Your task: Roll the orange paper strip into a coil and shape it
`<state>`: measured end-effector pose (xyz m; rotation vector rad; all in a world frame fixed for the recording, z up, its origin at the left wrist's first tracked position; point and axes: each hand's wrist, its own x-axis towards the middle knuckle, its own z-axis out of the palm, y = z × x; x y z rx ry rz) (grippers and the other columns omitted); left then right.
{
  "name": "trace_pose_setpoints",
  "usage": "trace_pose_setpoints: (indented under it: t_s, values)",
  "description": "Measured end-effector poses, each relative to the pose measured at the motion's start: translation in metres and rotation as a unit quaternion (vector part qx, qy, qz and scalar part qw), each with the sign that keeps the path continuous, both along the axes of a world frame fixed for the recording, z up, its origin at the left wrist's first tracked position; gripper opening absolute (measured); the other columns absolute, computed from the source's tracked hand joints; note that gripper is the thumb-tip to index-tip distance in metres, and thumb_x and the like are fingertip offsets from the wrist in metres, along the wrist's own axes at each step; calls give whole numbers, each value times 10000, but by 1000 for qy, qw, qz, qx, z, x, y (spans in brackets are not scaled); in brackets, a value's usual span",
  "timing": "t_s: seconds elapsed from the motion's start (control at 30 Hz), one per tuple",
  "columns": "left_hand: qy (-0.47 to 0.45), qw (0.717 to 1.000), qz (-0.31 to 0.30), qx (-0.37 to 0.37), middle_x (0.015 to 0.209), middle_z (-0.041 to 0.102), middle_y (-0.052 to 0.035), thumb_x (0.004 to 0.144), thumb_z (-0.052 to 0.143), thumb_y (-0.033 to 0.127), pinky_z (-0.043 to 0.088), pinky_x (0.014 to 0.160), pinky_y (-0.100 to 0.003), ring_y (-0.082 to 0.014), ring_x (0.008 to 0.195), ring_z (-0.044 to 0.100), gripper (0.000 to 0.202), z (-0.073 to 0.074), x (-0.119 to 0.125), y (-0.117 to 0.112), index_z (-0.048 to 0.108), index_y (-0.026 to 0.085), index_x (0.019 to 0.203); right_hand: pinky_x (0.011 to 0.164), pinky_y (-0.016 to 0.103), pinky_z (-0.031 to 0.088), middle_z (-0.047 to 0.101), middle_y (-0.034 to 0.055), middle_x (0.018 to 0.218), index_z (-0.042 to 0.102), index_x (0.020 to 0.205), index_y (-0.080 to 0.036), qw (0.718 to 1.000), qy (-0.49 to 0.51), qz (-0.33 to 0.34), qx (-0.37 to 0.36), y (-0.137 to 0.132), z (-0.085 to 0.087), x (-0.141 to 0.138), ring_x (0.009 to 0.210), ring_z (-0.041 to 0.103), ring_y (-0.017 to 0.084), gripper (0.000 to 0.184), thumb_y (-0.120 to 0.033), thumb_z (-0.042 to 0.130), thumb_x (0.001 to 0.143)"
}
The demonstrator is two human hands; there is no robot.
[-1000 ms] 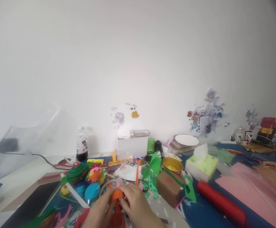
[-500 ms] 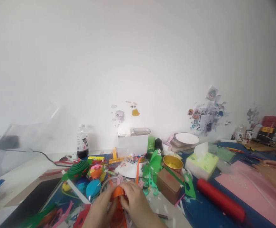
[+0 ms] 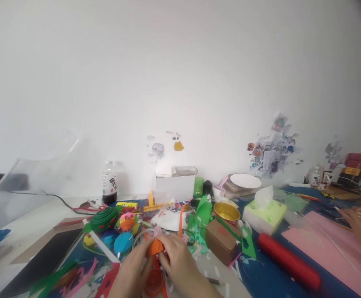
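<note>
Between both hands, near the bottom centre, is an orange ridged disc, which looks like corrugated paper. My left hand grips it from the left, and my right hand from the right with its fingers bent round the edge. Below the hands lies an orange round piece with orange strips. Just beyond them is a clear ring-like rim. Green scissors lie right of my right hand. To the left sit a blue ridged disc and a green ridged dome.
A brown box, a gold tin, a tissue pack and a red roll stand to the right. Another person's hands are over pink sheets. A bottle and white box stand by the wall.
My hands stay on the orange disc, whose ridged side now tilts more toward the camera. The view has shifted slightly. The other person's hands have moved a little at the right.
</note>
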<state>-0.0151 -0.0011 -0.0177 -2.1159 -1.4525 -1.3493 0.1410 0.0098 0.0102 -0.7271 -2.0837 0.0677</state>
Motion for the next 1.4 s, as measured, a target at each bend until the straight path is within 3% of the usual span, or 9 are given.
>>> trace_pose_setpoints:
  t_s: [0.13, 0.23, 0.43, 0.57, 0.67, 0.87, 1.1, 1.3, 1.4]
  values:
    - [-7, 999, -22, -33, 988, 717, -72, 755, 488, 240, 550, 742, -262, -195, 872, 678, 299, -3, -4, 3, 603, 186, 1026, 775, 304, 470, 627, 79, 963, 545, 1084, -164, 999, -36, 19, -19, 1, 4, 7, 874, 569, 201, 385, -17, 465, 738]
    - [-43, 993, -59, -92, 979, 717, -81, 746, 517, 272, 547, 737, -276, -211, 879, 673, 279, 4, -4, 2, 617, 185, 991, 735, 284, 462, 631, 50, 893, 575, 1024, -188, 996, -50, 29, -63, 5, 7, 14, 819, 569, 192, 314, -67, 516, 740]
    - [-104, 936, -185, -280, 813, 698, -36, 790, 492, 368, 515, 661, -244, -179, 748, 642, 227, 32, 1, -10, 618, 187, 843, 591, 186, 398, 577, -24, 740, 609, 826, -197, 969, -6, 113, -221, 12, 12, 23, 673, 534, 125, 96, -157, 589, 741]
    - [-148, 904, -235, -325, 741, 659, -13, 785, 489, 378, 494, 649, -239, -170, 719, 609, 236, 36, 3, -12, 597, 169, 781, 504, 165, 315, 472, -58, 608, 582, 700, -174, 948, 17, 156, -278, 12, 14, 23, 564, 440, 87, 41, -170, 594, 739]
    - [-174, 900, -223, -332, 784, 669, -28, 773, 493, 367, 498, 679, -255, -187, 764, 621, 223, 35, 4, -9, 591, 169, 799, 499, 166, 313, 461, -55, 611, 586, 723, -173, 942, 37, 147, -301, 11, 12, 21, 560, 432, 87, 28, -171, 571, 747]
    - [-162, 934, -147, -282, 832, 687, -39, 745, 510, 329, 515, 718, -263, -197, 803, 652, 209, 32, 4, -7, 602, 190, 871, 578, 193, 393, 584, -6, 751, 609, 867, -187, 962, 39, 91, -256, 10, 7, 11, 663, 535, 129, 136, -164, 515, 772]
    - [-106, 970, -94, -198, 716, 687, -12, 781, 473, 319, 528, 608, -241, -167, 658, 654, 172, 23, 6, -7, 605, 208, 781, 596, 217, 411, 614, -1, 713, 618, 828, -179, 985, 6, 6, -171, 7, 2, 3, 651, 559, 144, 140, -110, 521, 754]
    - [-59, 994, -42, -77, 867, 737, -49, 774, 478, 371, 559, 664, -260, -197, 764, 690, 261, 15, 2, -1, 645, 227, 915, 753, 299, 469, 667, 65, 942, 597, 1031, -179, 997, 6, -5, -75, 6, -1, 2, 852, 606, 204, 333, -44, 500, 743]
    - [-27, 999, -25, -16, 843, 746, -42, 805, 432, 400, 567, 653, -250, -190, 729, 700, 295, 11, 1, 2, 664, 241, 894, 787, 318, 481, 661, 71, 990, 567, 1097, -182, 999, 12, 2, -34, 5, -3, 1, 895, 605, 208, 407, -22, 465, 737]
